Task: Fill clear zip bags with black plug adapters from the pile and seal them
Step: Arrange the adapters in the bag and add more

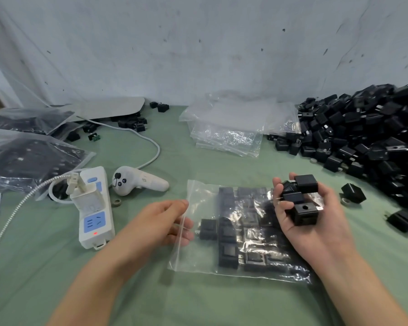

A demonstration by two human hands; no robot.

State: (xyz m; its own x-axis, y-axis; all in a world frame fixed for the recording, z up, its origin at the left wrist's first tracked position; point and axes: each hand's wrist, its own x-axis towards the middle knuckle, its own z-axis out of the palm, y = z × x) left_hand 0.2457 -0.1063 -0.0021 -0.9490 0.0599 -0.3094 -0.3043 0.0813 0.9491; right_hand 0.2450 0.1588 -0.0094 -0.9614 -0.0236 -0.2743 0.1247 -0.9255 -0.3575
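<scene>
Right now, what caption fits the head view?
Left hand pinches the zip bag at its edge; right hand holds several black plug adapters over it.

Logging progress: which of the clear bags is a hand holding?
The partly filled bag in front: the left hand pinches its edge. The empty stack behind and the full bags at far left lie untouched.

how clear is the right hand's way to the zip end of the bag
Likely clear: the right hand, holding adapters, hovers over the bag, the left hand pinches its zip end, and only the flat bag lies between the hands.
</scene>
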